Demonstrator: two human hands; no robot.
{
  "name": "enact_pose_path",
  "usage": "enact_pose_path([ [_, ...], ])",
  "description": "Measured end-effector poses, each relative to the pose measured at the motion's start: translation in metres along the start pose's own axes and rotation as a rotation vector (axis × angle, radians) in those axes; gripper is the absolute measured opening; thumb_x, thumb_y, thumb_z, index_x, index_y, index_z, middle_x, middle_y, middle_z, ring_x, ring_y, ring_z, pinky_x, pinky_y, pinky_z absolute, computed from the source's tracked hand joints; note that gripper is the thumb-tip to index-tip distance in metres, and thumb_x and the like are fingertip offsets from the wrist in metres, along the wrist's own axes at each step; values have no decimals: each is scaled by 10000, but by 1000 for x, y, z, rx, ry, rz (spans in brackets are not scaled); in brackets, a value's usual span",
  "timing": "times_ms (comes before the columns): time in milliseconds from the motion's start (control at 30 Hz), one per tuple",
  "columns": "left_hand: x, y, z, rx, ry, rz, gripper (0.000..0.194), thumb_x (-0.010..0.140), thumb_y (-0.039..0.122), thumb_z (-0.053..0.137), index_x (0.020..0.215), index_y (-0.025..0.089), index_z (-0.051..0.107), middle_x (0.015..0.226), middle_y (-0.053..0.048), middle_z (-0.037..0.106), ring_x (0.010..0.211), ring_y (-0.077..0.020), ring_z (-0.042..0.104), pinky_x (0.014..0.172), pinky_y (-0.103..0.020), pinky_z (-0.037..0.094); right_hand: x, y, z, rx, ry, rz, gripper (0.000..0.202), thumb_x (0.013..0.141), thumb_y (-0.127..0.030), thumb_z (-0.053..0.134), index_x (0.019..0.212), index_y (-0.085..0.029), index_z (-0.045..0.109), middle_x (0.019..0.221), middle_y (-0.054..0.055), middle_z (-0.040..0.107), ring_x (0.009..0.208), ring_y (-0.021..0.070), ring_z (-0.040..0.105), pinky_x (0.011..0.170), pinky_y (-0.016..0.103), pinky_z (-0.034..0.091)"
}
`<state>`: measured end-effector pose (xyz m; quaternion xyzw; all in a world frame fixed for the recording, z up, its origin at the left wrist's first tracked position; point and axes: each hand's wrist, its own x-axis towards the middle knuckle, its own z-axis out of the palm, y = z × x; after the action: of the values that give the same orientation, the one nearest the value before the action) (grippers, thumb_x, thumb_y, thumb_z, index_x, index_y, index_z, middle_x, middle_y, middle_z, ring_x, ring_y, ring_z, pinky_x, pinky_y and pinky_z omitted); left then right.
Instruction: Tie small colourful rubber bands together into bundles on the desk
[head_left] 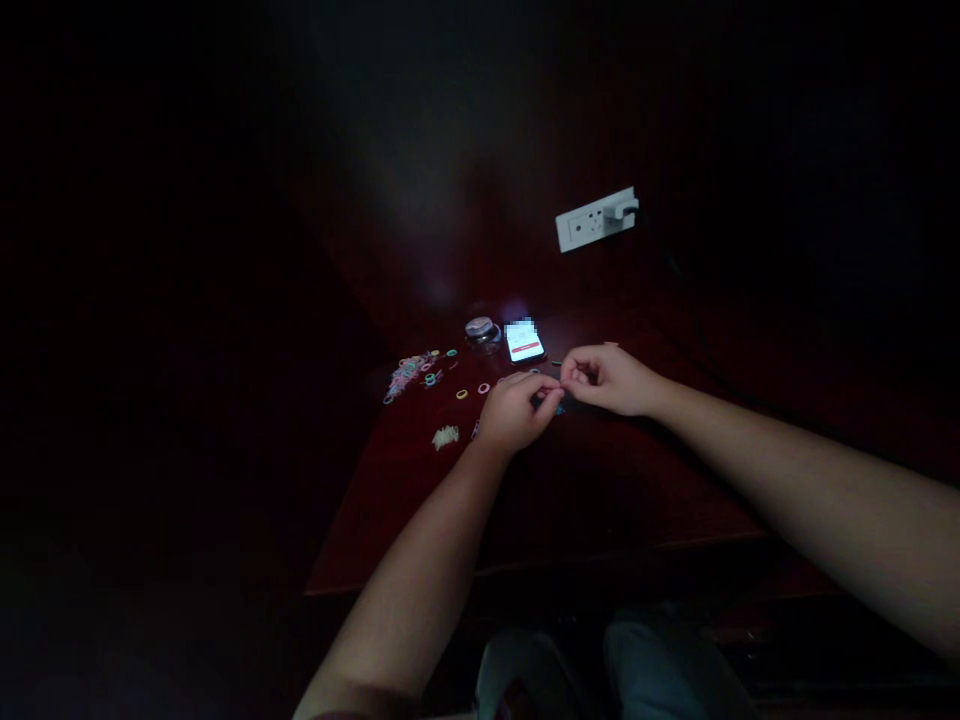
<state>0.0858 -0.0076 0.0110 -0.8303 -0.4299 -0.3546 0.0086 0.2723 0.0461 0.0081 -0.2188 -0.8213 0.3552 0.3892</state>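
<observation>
Over the dark red table (pixel 390 510), my left hand (pixel 517 410) and my right hand (pixel 611 380) meet with their fingertips pinched together. Whatever lies between the fingertips is too small and dim to make out. Left of my left hand are a pink ring-shaped band (pixel 484 388) and a yellow ring-shaped band (pixel 462 394). A small pile of pale yellow bands (pixel 445 437) lies nearer to me. Farther left is a heap of mixed coloured bands (pixel 409 372). Some small pieces beneath my hands are partly hidden.
A phone (pixel 524 340) with a lit screen lies just beyond my hands. Beside it stands a round clear container (pixel 482 332). On the wall behind is a white socket panel (pixel 596 220) with a plug in it. The surroundings are very dark.
</observation>
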Motion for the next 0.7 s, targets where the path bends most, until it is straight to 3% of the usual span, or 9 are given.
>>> enact_pose_path([
  [100,-11,-5,-14,18,32,-101,151,871,268,562,872,185,689,821,-27,700,777,-149,629,751,-260,488,0,3,0,27,40,-4,156,761,-303,637,774,-152,604,586,-35,517,516,85,449,481,210,336],
  [167,-22,-15,-30,15,42,-252,169,859,288,565,870,177,691,796,-25,699,707,-132,626,697,-240,484,0,10,-7,38,112,22,188,754,-331,649,814,-159,605,586,-31,524,512,95,462,483,223,353],
  [267,-42,-34,-60,60,-22,-481,187,834,306,578,847,171,707,730,-23,691,637,-125,611,634,-226,465,-1,23,-24,40,203,82,201,715,-350,662,788,-176,594,571,-34,506,497,102,448,481,238,350],
  [367,-53,-46,-83,142,-162,-626,195,806,305,595,838,168,730,732,-38,704,618,-131,609,603,-229,448,-1,33,-35,14,255,130,187,689,-347,660,746,-183,591,576,-15,524,514,115,458,493,251,356],
  [467,-53,-48,-86,173,-261,-676,184,779,287,616,845,169,741,756,-44,719,648,-143,629,612,-230,455,-1,36,-36,0,248,158,190,673,-349,657,735,-179,597,592,4,553,531,128,477,506,260,365],
  [600,-44,-46,-74,181,-293,-679,130,735,274,663,772,177,743,781,-44,730,693,-155,646,653,-235,468,-2,36,-34,-12,222,184,193,678,-357,645,732,-178,597,590,7,555,527,129,473,500,261,356],
  [700,-41,-52,-76,204,-296,-693,176,746,332,673,711,170,735,714,-50,717,643,-158,630,655,-248,467,-3,36,-36,-19,242,190,193,678,-358,640,732,-178,600,589,9,547,529,129,469,503,266,355],
])
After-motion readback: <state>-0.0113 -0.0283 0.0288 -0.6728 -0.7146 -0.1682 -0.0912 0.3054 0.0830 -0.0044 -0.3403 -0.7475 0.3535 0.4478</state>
